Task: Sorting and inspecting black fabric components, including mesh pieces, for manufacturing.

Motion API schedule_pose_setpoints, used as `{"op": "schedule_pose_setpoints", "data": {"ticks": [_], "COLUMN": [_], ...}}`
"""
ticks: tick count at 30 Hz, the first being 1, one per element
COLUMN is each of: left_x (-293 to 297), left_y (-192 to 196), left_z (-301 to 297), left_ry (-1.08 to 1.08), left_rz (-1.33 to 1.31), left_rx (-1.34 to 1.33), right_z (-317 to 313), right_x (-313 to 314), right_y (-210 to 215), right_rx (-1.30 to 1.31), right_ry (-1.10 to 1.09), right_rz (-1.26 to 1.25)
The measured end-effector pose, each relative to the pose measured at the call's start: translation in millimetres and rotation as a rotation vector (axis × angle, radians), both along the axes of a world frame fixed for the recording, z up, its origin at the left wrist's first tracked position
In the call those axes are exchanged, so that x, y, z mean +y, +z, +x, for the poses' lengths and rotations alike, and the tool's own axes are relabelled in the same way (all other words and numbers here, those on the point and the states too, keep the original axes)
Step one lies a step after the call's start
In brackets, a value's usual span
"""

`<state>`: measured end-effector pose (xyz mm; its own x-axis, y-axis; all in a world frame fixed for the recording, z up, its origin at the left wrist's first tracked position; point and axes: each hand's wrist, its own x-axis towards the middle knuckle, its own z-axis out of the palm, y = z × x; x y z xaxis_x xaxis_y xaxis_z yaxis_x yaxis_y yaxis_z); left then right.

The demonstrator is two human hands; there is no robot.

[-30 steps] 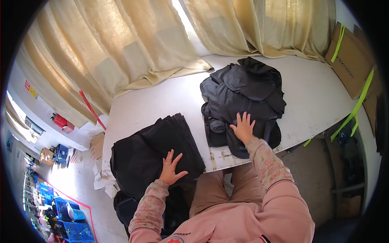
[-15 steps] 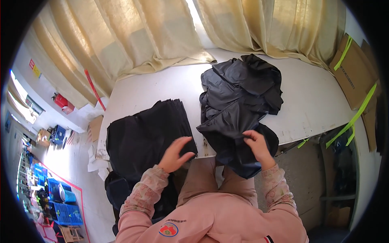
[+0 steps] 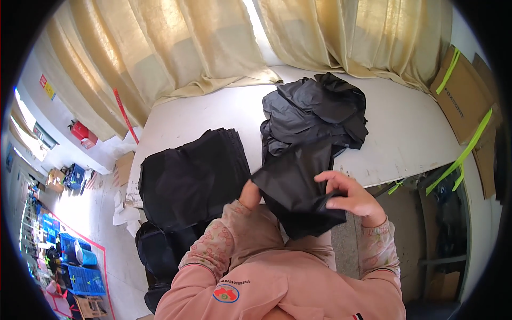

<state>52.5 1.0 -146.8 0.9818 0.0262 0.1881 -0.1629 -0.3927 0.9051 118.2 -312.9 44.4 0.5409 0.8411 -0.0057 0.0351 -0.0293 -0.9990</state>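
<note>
A piece of thin black fabric (image 3: pixel 293 178) spreads in front of me over the table's front edge, its lower part hanging above my lap. At its left corner my left hand (image 3: pixel 249 195) is closed on the cloth, with most of its fingers hidden behind it. My right hand (image 3: pixel 356 198) is at the fabric's right side, thumb and fingers apart, fingertips touching or just over its edge. Beyond the piece, a crumpled heap of black fabric (image 3: pixel 314 114) lies on the table. To the left, a neat flat stack of black fabric pieces (image 3: pixel 194 178) overhangs the front edge.
The white table (image 3: pixel 410 128) meets beige curtains (image 3: pixel 213 42) at the back. Cardboard sheets (image 3: pixel 464 101) with yellow-green straps lean at the right. Below the stack are more black items (image 3: pixel 160 250). Blue crates (image 3: pixel 85 280) stand on the floor far left.
My left hand has moved right from the stack to the fabric's left corner. The fabric is drawn up and spread flatter. My right hand has shifted slightly right, its fingers spread wider.
</note>
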Motion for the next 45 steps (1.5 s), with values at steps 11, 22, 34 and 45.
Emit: {"op": "schedule_pose_setpoints", "data": {"ticks": [11,22,34,45], "left_x": [-39.1,-7.9,-6.8,40.0], "left_y": [114.6,140.6,179.3,129.5], "left_z": [-4.3,-14.5,-0.3,2.7], "left_ry": [-0.105,-0.173,0.016,0.145], "left_rz": [-1.01,-1.017,-1.061,-0.312], "left_rx": [0.455,0.259,-0.04,-0.091], "right_z": [41.8,98.2,7.3,40.7], "right_x": [-9.8,26.2,69.3,59.5], "right_y": [49.1,-12.1,21.3,64.5], "right_rx": [-0.719,-1.094,-1.023,-0.929], "right_ry": [-0.497,-0.531,-0.455,-0.508], "right_rz": [0.274,-0.196,0.13,0.033]}}
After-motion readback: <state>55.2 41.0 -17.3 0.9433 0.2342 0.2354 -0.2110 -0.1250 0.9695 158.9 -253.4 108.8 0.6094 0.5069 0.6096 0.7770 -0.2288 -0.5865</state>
